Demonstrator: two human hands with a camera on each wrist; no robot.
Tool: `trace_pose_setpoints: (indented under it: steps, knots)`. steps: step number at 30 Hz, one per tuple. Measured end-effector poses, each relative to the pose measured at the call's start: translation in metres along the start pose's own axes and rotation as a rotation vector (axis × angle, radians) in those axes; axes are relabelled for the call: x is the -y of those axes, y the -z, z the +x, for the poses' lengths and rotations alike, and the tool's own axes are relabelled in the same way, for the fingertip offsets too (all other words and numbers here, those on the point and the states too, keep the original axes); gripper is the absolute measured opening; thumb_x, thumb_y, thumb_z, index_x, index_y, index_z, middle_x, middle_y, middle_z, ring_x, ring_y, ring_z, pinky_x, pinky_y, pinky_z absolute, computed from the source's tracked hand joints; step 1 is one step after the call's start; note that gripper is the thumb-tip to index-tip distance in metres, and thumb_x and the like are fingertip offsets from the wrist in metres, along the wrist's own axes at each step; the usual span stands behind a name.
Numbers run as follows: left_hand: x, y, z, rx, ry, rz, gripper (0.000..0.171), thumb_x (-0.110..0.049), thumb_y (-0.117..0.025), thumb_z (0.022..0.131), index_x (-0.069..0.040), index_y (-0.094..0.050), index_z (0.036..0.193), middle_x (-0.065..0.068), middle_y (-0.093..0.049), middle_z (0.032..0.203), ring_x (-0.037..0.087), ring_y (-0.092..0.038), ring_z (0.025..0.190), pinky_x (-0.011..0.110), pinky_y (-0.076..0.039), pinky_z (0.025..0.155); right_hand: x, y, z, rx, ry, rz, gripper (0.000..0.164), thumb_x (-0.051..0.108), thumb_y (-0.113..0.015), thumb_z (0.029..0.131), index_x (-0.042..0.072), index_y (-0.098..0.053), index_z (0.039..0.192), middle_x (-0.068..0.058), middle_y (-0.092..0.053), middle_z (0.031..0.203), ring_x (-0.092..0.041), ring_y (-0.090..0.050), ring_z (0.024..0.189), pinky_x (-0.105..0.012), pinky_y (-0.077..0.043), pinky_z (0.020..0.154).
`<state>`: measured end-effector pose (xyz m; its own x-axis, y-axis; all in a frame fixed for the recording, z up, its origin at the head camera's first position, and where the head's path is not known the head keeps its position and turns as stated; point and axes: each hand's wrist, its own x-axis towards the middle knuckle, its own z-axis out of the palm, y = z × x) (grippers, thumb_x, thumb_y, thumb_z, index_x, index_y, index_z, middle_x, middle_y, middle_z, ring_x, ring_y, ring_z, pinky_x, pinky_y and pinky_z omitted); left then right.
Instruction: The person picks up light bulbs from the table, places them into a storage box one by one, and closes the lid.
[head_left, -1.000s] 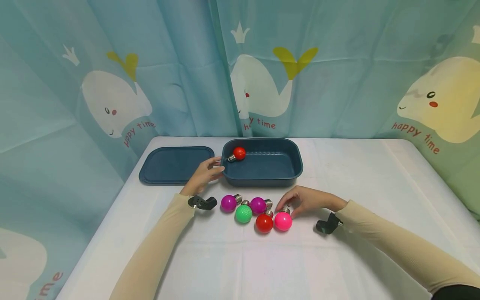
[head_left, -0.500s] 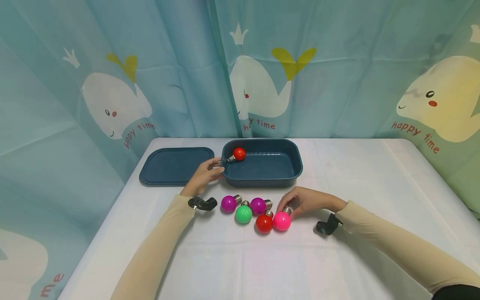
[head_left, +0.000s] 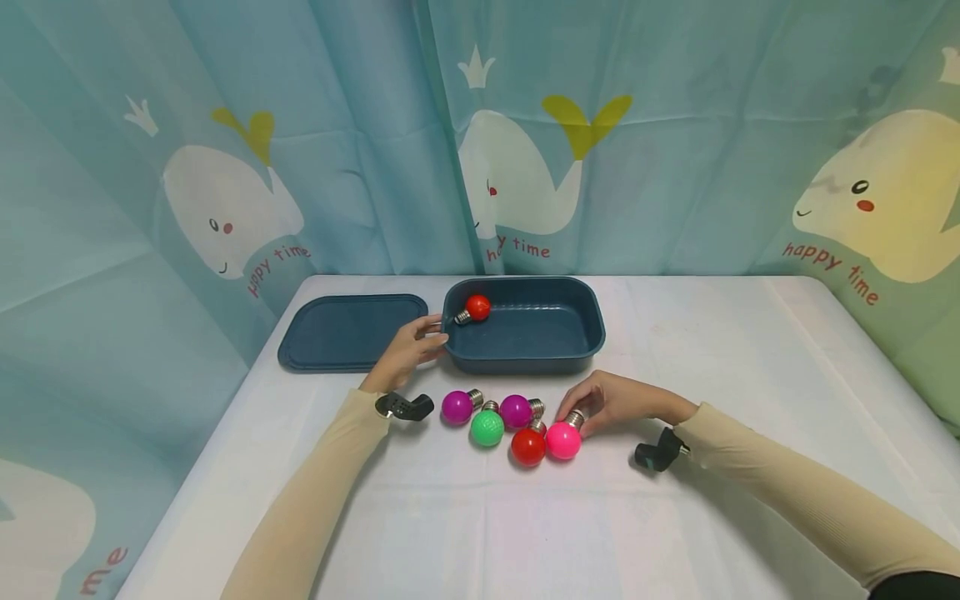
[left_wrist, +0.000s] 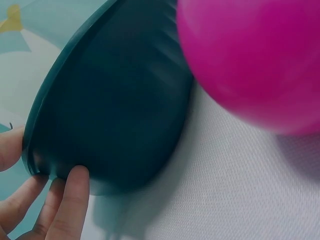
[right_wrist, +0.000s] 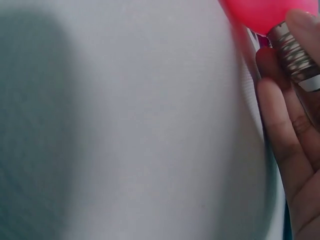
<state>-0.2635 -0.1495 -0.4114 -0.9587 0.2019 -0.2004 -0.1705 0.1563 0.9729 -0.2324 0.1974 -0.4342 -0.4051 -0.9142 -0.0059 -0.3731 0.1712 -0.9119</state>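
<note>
My right hand (head_left: 611, 398) pinches the metal screw base of a pink light bulb (head_left: 563, 440) between thumb and fingers; the ribbed base shows close in the right wrist view. The bulb's round end is beside a red bulb (head_left: 528, 447). At the dark blue box (head_left: 525, 366), my left hand (head_left: 405, 350) touches the left end with fairly straight fingers. In the left wrist view those fingers (left_wrist: 75, 192) lie against the outer wall near the rim. Another red bulb (head_left: 477, 307) lies inside the box, toward its left end.
Left of the box, partly behind my left hand, lies a flat dark blue lid (head_left: 348, 333). In front of the box, two purple bulbs (head_left: 457, 407) and a green textured bulb (head_left: 487, 428) rest on the white cloth. A whale-printed curtain (head_left: 675, 183) hangs behind.
The pink bulb has shifted slightly left and its base has swung to the right, with my right fingers now on the base. My left hand has not moved.
</note>
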Motion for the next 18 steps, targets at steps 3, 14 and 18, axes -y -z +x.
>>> trace_pose_setpoints:
  steps: [3,14,18]
  knots:
    - [-0.0006,-0.0005,-0.0003,-0.001,0.002,0.004,0.056,-0.006,-0.052,0.095,-0.002,-0.029,0.146,0.023,-0.034,0.144,0.035,-0.043,0.128,0.043,-0.041,0.108,-0.0013,-0.0006,-0.0001,0.007,-0.003,0.051,0.035,0.010,-0.074,0.079,-0.008,-0.064,0.108,-0.024,-0.066,0.106,-0.002,-0.064,0.094,-0.022,-0.058,0.079]
    - [-0.0011,-0.0002,0.0000,-0.001,-0.002,-0.006,0.055,-0.004,-0.051,0.095,-0.001,-0.029,0.145,0.023,-0.034,0.144,0.035,-0.043,0.127,0.043,-0.041,0.108,-0.0033,-0.0028,-0.0016,-0.047,-0.086,0.143,0.038,0.009,-0.074,0.079,-0.012,-0.062,0.109,0.012,-0.070,0.102,-0.003,-0.065,0.087,-0.019,-0.057,0.076]
    - [-0.0009,-0.0001,0.0005,0.001,0.000,-0.004,0.055,-0.005,-0.051,0.095,-0.001,-0.029,0.146,0.023,-0.034,0.144,0.034,-0.043,0.128,0.043,-0.041,0.108,-0.0040,-0.0035,-0.0022,-0.054,-0.082,0.180,0.041,0.009,-0.074,0.079,-0.015,-0.060,0.109,0.013,-0.069,0.103,-0.005,-0.065,0.088,-0.020,-0.057,0.077]
